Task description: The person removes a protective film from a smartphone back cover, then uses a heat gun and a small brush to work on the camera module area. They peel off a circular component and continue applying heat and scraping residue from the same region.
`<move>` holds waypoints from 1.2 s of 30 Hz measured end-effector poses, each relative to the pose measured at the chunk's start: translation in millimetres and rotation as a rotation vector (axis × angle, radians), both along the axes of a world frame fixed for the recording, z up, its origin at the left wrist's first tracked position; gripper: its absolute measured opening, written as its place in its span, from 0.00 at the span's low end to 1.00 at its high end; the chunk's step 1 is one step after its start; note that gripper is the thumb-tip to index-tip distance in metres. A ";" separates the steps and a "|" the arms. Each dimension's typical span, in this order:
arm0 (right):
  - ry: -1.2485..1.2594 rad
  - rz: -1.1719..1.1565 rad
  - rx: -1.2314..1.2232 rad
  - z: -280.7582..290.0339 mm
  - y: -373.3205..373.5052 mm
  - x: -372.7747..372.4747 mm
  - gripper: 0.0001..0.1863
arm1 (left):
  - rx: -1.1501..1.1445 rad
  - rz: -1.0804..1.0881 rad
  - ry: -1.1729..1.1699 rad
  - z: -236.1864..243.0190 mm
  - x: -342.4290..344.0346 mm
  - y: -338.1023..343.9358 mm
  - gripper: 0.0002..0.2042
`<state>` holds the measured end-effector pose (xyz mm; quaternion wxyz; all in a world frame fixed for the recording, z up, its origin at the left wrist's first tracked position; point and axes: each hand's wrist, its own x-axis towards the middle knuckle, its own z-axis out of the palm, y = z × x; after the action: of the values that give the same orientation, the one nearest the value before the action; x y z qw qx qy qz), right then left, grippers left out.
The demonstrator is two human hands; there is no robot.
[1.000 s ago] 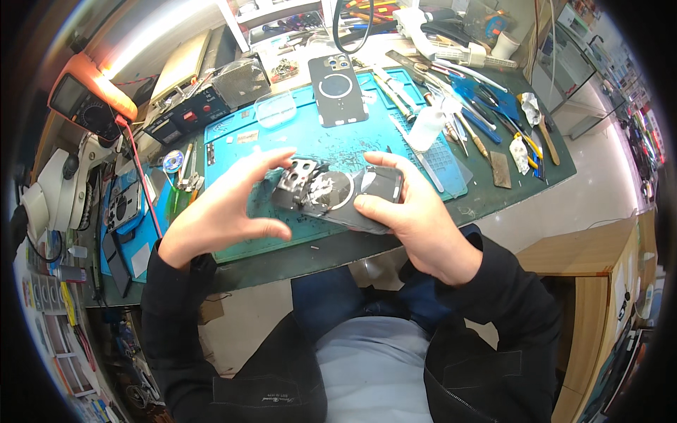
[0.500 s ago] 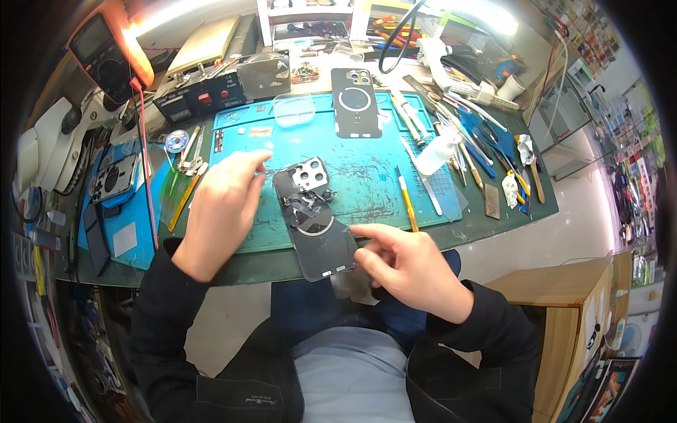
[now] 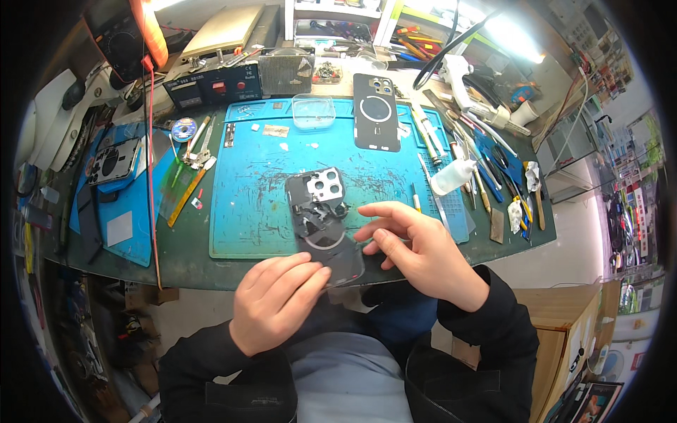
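Note:
A black, shattered phone back panel, with a light camera surround and a magnetic ring, lies at an angle over the front of the blue silicone mat. My left hand has its fingers closed on the panel's lower left end. My right hand hovers beside the panel's right side, fingers apart and curved, holding nothing. Farther back, an intact black phone back panel lies near a clear plastic box.
A white bottle and many tools crowd the right. At left are a red cable, solder spool and phone housing. A power unit and orange multimeter stand behind, a wooden cabinet below right.
The broken panel was held tilted in the air, then laid upright on the mat. My left hand moved down onto its lower end; my right hand released it and sits higher at its side.

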<state>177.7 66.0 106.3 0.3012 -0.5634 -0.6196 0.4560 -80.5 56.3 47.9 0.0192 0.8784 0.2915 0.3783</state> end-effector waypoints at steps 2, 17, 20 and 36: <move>-0.079 0.016 0.074 -0.2 -2.4 -1.4 0.17 | 0.060 0.030 -0.055 1.5 -13.8 4.5 0.15; -0.768 -0.004 0.605 9.5 -17.0 -1.1 0.16 | -0.269 0.275 -0.112 16.1 -61.8 3.2 0.17; -0.904 -0.108 0.573 9.0 -26.6 6.5 0.17 | -0.280 0.394 0.069 14.4 -39.7 -9.2 0.26; -0.752 0.062 0.771 5.4 -23.7 -3.9 0.17 | -0.456 0.184 0.061 25.4 -20.9 10.4 0.41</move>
<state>173.8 42.3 111.7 0.2298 -0.5178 -0.8236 -0.0291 -101.5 66.7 73.2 0.1735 0.8320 0.4487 0.2762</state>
